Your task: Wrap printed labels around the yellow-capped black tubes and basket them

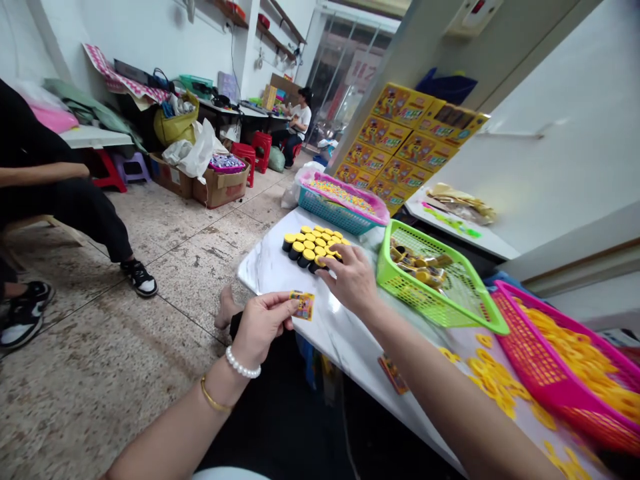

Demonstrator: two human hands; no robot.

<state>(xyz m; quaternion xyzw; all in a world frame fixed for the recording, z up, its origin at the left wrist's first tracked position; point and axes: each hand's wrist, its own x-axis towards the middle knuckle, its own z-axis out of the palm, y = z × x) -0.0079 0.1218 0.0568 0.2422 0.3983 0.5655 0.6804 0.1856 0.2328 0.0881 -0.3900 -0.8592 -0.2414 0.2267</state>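
Observation:
My left hand (263, 327) pinches a small printed yellow-and-red card (303, 305) between thumb and fingers, above the near edge of a white marble-patterned table (280, 273). My right hand (351, 279) rests its fingertips on a tight cluster of small black cylinders with yellow tops (310, 245). I cannot tell whether it grips one of them. To its right stands a lime-green plastic basket (435, 280) holding similar cylinders. A pink basket (555, 360) full of yellow rings sits at the right, with loose rings (493, 380) on the table beside it.
A teal basket with a pink rim (340, 203) holds colourful small pieces at the table's far end. Behind it are stacked yellow printed boxes (405, 143). A seated person in black (60, 187) is at the left, and another person (297, 120) sits far back among cardboard boxes (220, 187).

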